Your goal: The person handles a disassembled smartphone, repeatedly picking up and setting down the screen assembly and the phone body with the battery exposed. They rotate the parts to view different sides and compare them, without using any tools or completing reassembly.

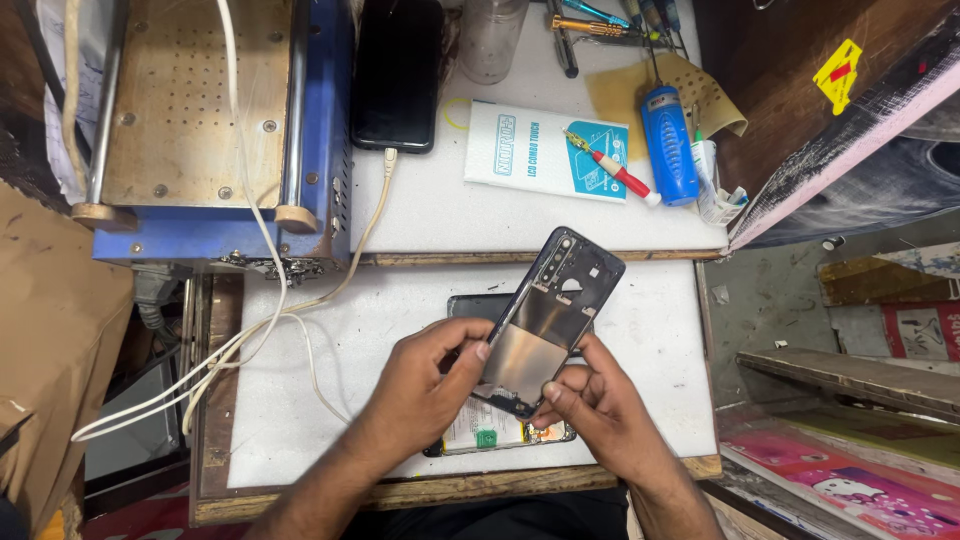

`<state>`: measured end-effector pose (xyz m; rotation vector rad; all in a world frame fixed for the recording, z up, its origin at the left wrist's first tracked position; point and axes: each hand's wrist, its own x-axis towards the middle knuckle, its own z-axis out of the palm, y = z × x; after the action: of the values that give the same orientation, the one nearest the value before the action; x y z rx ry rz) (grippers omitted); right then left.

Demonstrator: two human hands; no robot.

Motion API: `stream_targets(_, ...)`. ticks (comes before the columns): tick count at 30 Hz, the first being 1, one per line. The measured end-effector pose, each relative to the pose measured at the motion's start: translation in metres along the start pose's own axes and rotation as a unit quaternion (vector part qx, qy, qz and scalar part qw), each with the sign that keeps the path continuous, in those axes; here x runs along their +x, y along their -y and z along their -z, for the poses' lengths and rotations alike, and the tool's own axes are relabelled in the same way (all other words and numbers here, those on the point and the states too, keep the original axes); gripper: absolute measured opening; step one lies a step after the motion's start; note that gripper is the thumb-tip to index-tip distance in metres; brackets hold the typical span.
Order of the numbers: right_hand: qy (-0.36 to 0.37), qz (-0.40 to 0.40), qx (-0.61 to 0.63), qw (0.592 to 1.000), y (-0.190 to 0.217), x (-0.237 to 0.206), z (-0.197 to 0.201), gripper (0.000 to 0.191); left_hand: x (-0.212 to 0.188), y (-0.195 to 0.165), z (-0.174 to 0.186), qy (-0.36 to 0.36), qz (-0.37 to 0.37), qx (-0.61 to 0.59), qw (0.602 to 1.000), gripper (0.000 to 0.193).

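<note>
Your left hand (425, 385) and right hand (590, 400) both grip the tilted back cover (548, 315); it hangs above the opened phone (490, 432). A white cable (270, 320) lies to the left.

Both forearms are seen entering from the bottom edge, bare, angled inward so the hands meet near centre. Left hand (425, 385): palm turned down and right, fingers curled, thumb laid along the top and pointed right, a pinch grip formed between thumb and index finger. Right hand (590, 395): knuckles turned up and left, fingers folded in tight, thumb pressed forward toward the left hand. Both wrists are held roughly straight. The two hands are kept close together, fingertips nearly touching, both closed in grips.
</note>
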<state>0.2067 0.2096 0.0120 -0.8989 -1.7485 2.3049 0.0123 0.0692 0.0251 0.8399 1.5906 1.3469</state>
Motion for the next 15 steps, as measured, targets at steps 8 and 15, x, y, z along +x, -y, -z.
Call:
stream_targets(8,0.005,-0.019,-0.014,1.000,-0.001,-0.007,-0.011,0.053,0.011,0.008,-0.013,-0.087,0.069,0.108,0.988,0.042)
stream_targets(15,-0.004,-0.020,0.026,0.999,-0.008,-0.005,-0.005,0.048,0.005,0.006,0.002,0.019,0.072,0.034,0.997,0.025)
